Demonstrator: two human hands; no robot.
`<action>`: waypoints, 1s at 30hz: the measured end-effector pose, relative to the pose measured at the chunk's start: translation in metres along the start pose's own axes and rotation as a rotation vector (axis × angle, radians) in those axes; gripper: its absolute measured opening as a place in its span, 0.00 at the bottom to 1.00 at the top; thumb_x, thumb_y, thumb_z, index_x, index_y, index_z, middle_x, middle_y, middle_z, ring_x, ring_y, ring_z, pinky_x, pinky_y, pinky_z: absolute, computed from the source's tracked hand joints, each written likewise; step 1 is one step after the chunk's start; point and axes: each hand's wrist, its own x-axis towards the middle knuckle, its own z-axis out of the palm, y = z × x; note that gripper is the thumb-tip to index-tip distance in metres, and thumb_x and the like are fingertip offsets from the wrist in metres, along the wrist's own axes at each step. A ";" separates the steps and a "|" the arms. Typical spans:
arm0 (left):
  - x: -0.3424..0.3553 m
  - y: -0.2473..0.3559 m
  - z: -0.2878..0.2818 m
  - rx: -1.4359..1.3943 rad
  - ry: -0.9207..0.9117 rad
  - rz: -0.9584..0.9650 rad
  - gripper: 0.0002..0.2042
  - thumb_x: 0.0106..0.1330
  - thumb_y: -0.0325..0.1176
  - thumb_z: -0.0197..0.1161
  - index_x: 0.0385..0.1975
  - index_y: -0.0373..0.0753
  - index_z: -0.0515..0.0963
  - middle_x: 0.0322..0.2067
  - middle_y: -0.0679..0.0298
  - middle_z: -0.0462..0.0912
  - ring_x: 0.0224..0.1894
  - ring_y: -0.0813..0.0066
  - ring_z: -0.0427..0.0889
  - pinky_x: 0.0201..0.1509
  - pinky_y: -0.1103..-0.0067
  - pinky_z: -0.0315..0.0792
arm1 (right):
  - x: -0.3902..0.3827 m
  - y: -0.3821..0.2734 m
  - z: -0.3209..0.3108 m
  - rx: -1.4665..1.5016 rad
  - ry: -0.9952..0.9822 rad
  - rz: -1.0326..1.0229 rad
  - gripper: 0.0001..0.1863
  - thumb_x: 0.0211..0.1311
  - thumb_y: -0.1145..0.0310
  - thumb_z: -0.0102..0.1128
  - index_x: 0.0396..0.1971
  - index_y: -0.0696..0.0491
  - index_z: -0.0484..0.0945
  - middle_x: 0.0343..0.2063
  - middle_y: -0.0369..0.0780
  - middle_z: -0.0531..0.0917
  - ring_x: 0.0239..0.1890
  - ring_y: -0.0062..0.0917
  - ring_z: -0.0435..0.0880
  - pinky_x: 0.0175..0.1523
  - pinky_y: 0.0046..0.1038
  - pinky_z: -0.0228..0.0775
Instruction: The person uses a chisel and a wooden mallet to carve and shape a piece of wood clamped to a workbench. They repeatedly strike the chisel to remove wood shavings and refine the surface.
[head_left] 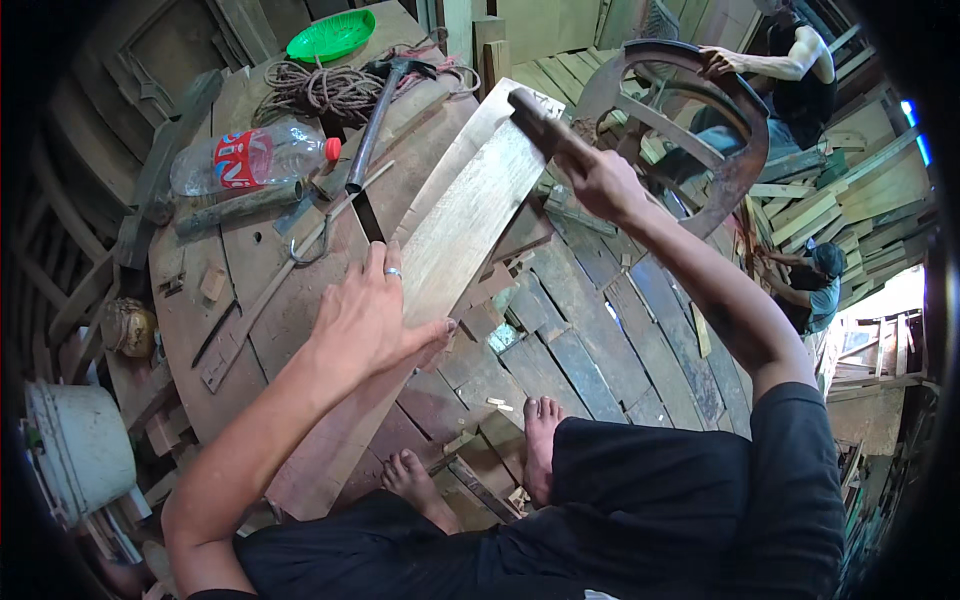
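A long pale wooden board slants from my lap up to the far end of the workbench, with a split or step running along its left side. Across its middle lies my left hand, wearing a ring, fingers over the top and thumb at the right edge, gripping it. My right hand is closed round a dark, flat-sided tool at the board's far end. Its exact kind is hard to make out. Left of the board, a hammer with a dark handle rests on the workbench.
A clear bottle with a red cap, coiled rope and a green basket sit on the bench. A white bucket stands at left. At right, one person holds a large round frame; another person crouches farther off.
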 end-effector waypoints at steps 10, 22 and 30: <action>0.005 0.001 -0.004 -0.024 -0.073 -0.018 0.55 0.57 0.69 0.68 0.69 0.22 0.60 0.61 0.40 0.69 0.58 0.39 0.79 0.57 0.52 0.77 | -0.016 0.020 0.032 0.127 0.096 -0.218 0.33 0.68 0.69 0.58 0.73 0.39 0.67 0.37 0.54 0.86 0.32 0.48 0.88 0.37 0.43 0.80; -0.002 -0.005 -0.001 -0.001 0.010 0.014 0.52 0.58 0.64 0.70 0.63 0.16 0.65 0.56 0.43 0.71 0.54 0.42 0.81 0.51 0.54 0.81 | -0.036 0.007 0.046 0.144 -0.002 -0.542 0.34 0.65 0.67 0.61 0.72 0.32 0.69 0.32 0.49 0.86 0.32 0.48 0.87 0.38 0.45 0.81; 0.000 -0.005 0.002 -0.001 0.041 0.048 0.50 0.58 0.65 0.70 0.59 0.14 0.68 0.55 0.42 0.72 0.53 0.42 0.82 0.50 0.55 0.81 | -0.027 -0.003 0.028 0.181 0.050 -0.230 0.23 0.60 0.71 0.61 0.56 0.41 0.81 0.34 0.48 0.89 0.35 0.46 0.89 0.42 0.44 0.82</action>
